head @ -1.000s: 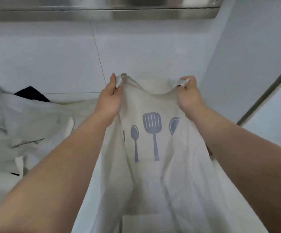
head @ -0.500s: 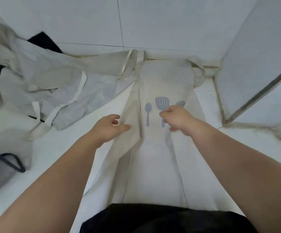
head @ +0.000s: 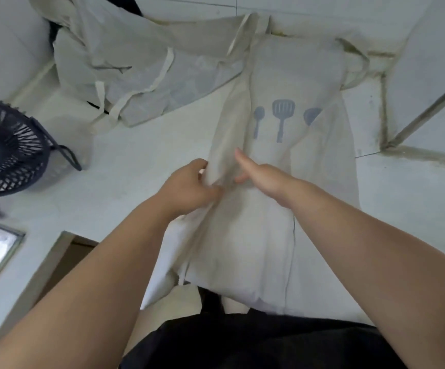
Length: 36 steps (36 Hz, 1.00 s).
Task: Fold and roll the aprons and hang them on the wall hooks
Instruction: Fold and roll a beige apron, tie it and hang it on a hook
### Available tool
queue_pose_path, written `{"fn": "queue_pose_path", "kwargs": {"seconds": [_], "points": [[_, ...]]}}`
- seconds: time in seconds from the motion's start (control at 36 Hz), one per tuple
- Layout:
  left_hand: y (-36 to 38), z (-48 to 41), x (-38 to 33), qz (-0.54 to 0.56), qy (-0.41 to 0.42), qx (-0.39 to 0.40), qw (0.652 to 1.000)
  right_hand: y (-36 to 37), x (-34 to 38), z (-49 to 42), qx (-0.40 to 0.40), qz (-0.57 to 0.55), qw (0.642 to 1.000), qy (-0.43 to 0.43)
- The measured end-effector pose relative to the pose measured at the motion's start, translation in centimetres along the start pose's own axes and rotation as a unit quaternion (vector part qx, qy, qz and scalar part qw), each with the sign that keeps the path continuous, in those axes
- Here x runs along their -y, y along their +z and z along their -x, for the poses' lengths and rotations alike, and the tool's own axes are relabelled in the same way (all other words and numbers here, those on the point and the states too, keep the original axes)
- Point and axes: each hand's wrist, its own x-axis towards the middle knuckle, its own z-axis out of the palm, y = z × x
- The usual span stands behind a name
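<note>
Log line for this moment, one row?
stage: fold | apron: laid on counter | left hand: grips its left edge | right hand: open, on it

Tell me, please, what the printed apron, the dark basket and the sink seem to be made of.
The printed apron: thin woven cloth, probably cotton or a blend, matte off-white; it creases and bunches where the left hand pinches it. The dark basket: likely moulded plastic, matte, with thin even slats. The sink: metal, apparently stainless steel, with a shiny grey reflective rim.
</note>
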Motion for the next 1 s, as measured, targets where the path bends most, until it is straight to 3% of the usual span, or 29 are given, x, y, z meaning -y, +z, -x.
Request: {"fn": "queue_pose_path", "kwargs": {"seconds": [0.08,0.17,0.28,0.36,0.42,0.47,0.53,0.58,0.64,0.69,0.86,0.94,1.0], "points": [[0.7,1.8,-0.4,0.032,0.026,0.120,0.992,0.5,-0.2,0.4,-0.006,-0.073,0.997,-0.023],[0.7,3.1,0.6,-0.017,0.009,0.139,0.990,0.4,-0.5,0.5,-0.081,-0.091,0.991,-0.061],[0.4,4.5,2.3,-0.161,-0.089,0.179,0.966,0.4,-0.6,0.4,-0.163,-0.192,0.968,-0.002],[0.3,5.2,3.0,-0.193,-0.114,0.183,0.957,0.8,-0.9,0.9,-0.139,-0.253,0.956,0.057],[0.2,5.5,3.0,-0.196,-0.091,0.146,0.965,1.4,-1.1,1.7,-0.069,-0.253,0.961,0.086],[0.4,5.8,2.7,-0.173,-0.064,0.126,0.975,2.1,-1.4,2.7,0.011,-0.205,0.972,0.115],[0.5,6.3,2.3,-0.103,-0.061,0.165,0.979,2.8,-1.4,3.5,0.053,-0.139,0.980,0.130],[0.7,6.9,1.9,0.014,-0.083,0.264,0.961,3.0,-1.4,4.1,0.048,-0.129,0.983,0.123],[0.7,7.3,1.6,0.093,-0.105,0.340,0.930,2.7,-1.6,4.5,0.012,-0.189,0.976,0.104],[0.6,7.4,1.7,0.133,-0.127,0.338,0.923,2.4,-1.8,5.0,-0.028,-0.248,0.963,0.098],[-0.2,7.7,3.9,0.048,-0.095,0.324,0.940,3.9,-2.9,7.1,-0.005,-0.192,0.971,0.145],[0.2,8.5,4.3,0.082,-0.081,0.343,0.932,5.8,-3.3,8.3,0.003,-0.146,0.975,0.166],[0.9,8.8,4.8,0.097,-0.073,0.326,0.937,7.1,-3.4,9.0,-0.032,-0.135,0.977,0.164]]}}
